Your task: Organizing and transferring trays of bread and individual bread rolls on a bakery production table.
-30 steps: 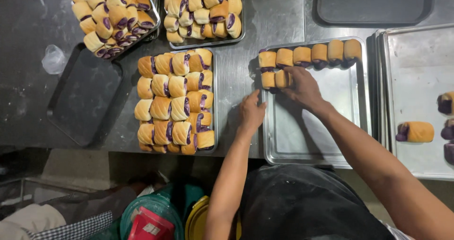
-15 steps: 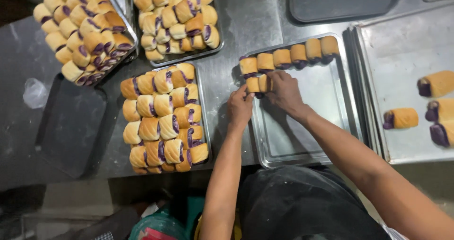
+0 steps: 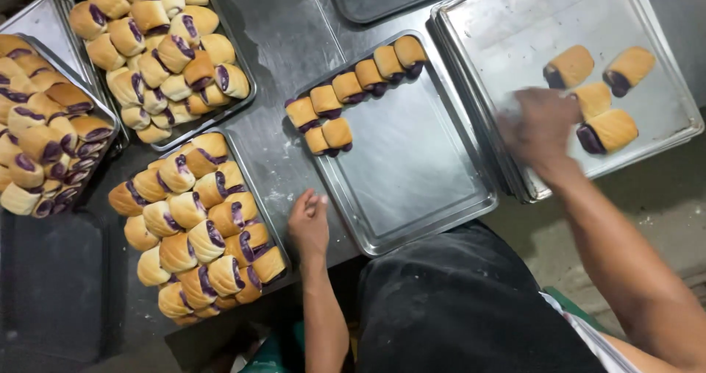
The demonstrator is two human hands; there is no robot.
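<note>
Head view: right hand (image 3: 540,126) blurred, grip unclear, beside rolls (image 3: 610,130); left hand (image 3: 309,222) spread, empty.

The right hand (image 3: 540,126), blurred, reaches over the right tray (image 3: 515,20) beside four purple-filled rolls (image 3: 597,97), while the left hand (image 3: 309,222) rests empty between the heaped tray (image 3: 273,229) and middle tray (image 3: 412,189).

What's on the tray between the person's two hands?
In the head view, the middle tray lies between the left hand and the right hand. It carries seven purple-filled rolls along its far corner; the part nearer the person is bare metal.
</note>
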